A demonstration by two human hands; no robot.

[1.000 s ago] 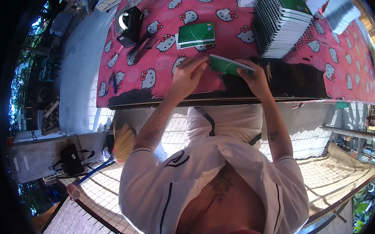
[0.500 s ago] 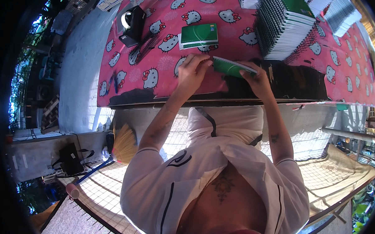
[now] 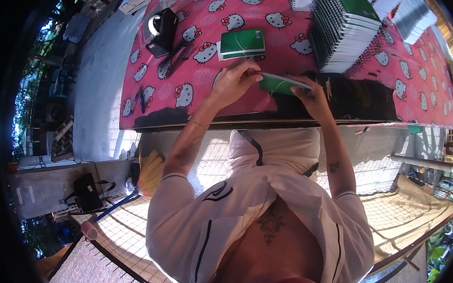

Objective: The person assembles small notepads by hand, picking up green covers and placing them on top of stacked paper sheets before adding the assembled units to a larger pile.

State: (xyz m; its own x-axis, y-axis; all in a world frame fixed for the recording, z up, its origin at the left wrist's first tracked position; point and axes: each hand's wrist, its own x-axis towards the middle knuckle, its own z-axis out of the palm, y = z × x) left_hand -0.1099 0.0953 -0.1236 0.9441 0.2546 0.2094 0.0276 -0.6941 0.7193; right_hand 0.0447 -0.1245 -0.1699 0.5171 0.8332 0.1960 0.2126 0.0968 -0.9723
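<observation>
My right hand (image 3: 312, 98) grips a small green notebook (image 3: 278, 86) by its right end, thumb on the green cover. The notebook is tilted above the near edge of the table, its thin white-grey edge turned up. At its left end my left hand (image 3: 235, 82) has thumb and forefinger pinched together, close to the corner. Whatever is between those fingertips is too small to make out. Just beyond my hands, more green-covered notebooks (image 3: 243, 43) lie flat on the pink patterned cloth (image 3: 200, 97), a white sheet edge showing beneath.
A tall stack of spiral-bound notebooks (image 3: 342, 38) stands at the right, with further stacks (image 3: 413, 20) behind. At the left are a black tape dispenser (image 3: 162, 32), a dark heap of loose coils (image 3: 173, 61) and a blue pen-like tool (image 3: 141, 100). Black patches mark the table's near edge.
My left hand has moved slightly right and up, its fingertips now right at the notebook's left end. My right hand keeps its grip, and the notebook is tilted a little differently.
</observation>
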